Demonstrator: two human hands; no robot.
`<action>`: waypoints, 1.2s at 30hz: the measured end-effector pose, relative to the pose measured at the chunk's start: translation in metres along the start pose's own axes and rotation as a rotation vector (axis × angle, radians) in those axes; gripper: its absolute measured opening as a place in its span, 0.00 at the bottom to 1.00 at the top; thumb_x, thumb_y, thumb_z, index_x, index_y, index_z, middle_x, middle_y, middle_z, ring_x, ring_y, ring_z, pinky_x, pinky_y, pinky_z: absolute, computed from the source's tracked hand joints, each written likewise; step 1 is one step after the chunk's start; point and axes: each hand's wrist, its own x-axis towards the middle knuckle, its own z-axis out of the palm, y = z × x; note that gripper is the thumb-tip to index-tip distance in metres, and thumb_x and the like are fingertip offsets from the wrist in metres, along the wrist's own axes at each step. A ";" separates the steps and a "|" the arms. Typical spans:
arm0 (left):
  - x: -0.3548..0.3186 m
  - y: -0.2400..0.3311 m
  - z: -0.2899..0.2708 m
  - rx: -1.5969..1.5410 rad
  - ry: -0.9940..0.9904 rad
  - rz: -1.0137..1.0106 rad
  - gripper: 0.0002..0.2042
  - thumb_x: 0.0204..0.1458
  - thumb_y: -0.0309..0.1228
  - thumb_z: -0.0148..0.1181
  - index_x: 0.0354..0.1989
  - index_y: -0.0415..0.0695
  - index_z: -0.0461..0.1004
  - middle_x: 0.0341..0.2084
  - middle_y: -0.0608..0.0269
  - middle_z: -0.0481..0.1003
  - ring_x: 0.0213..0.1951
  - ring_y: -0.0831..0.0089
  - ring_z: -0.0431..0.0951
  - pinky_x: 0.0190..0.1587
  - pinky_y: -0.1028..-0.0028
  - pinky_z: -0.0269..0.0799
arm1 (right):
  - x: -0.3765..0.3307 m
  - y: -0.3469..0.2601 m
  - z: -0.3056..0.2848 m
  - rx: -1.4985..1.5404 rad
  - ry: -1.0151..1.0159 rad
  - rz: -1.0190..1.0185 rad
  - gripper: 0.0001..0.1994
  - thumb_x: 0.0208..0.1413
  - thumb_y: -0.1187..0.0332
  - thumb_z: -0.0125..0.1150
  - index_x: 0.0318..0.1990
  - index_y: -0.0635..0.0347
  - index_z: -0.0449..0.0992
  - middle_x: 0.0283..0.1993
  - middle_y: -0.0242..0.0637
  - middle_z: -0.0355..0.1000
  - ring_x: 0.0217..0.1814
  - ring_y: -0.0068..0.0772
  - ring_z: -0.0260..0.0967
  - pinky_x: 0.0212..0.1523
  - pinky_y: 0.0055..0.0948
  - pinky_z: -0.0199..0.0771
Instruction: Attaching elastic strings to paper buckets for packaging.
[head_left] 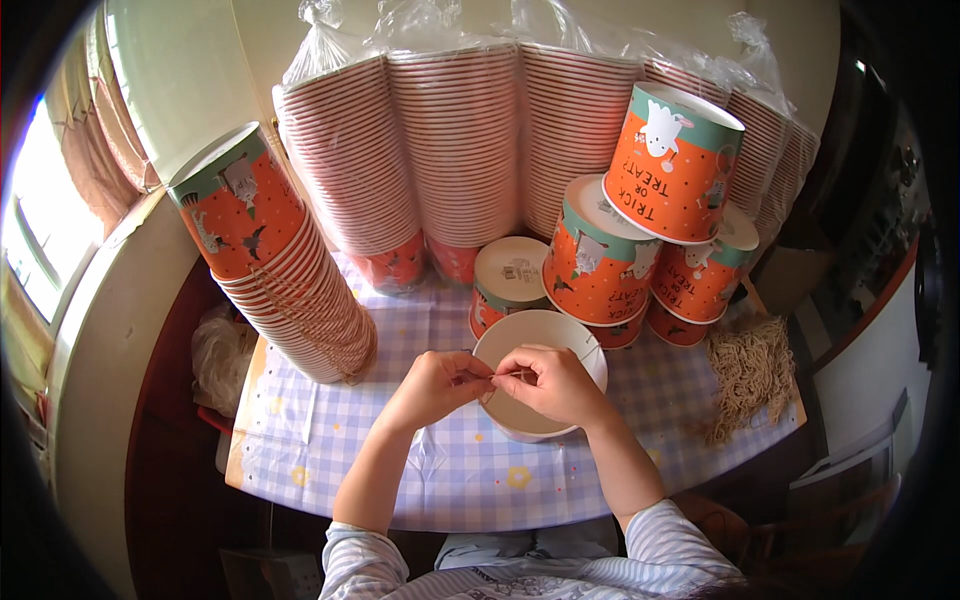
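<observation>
In front of me on the table stands a paper bucket (pixel 540 335), mouth up, its white inside showing. Over its near left rim, my left hand (pixel 452 382) and my right hand (pixel 548 382) meet with fingertips pinched together. Between the fingertips runs a short, thin pale cord (pixel 515 373), largely covered by the fingers. Another thin strand (pixel 590 352) shows at the bucket's right rim. Right behind the bucket, an upside-down orange and green bucket (pixel 512 270) stands close to its rim.
Upside-down printed buckets (pixel 600 255) are piled at the right, one (pixel 672 160) on top. A leaning bucket stack (pixel 285 290) with cords stands left. Tall bagged stacks (pixel 455 150) line the back. A beige cord bundle (pixel 752 375) lies at the checked tablecloth's (pixel 380 470) right edge.
</observation>
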 end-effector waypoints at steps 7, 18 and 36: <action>0.005 -0.008 -0.005 -0.226 -0.098 -0.062 0.07 0.46 0.24 0.59 0.31 0.32 0.73 0.24 0.63 0.75 0.29 0.82 0.73 0.32 0.82 0.69 | 0.001 0.004 0.001 0.002 -0.018 -0.030 0.05 0.47 0.73 0.59 0.28 0.65 0.71 0.24 0.34 0.70 0.26 0.20 0.67 0.27 0.19 0.67; 0.007 -0.009 -0.002 -0.255 -0.137 -0.062 0.05 0.47 0.24 0.59 0.26 0.35 0.71 0.24 0.62 0.75 0.29 0.81 0.74 0.33 0.82 0.70 | 0.002 0.003 0.000 0.191 -0.028 0.071 0.03 0.49 0.75 0.57 0.28 0.64 0.70 0.24 0.29 0.70 0.25 0.16 0.65 0.27 0.18 0.67; 0.012 -0.020 -0.013 -0.505 -0.230 -0.125 0.03 0.46 0.21 0.58 0.28 0.35 0.72 0.26 0.59 0.75 0.31 0.74 0.76 0.36 0.80 0.70 | 0.004 0.010 -0.005 -0.142 -0.022 -0.297 0.07 0.37 0.78 0.63 0.25 0.57 0.72 0.26 0.30 0.69 0.27 0.31 0.69 0.26 0.27 0.68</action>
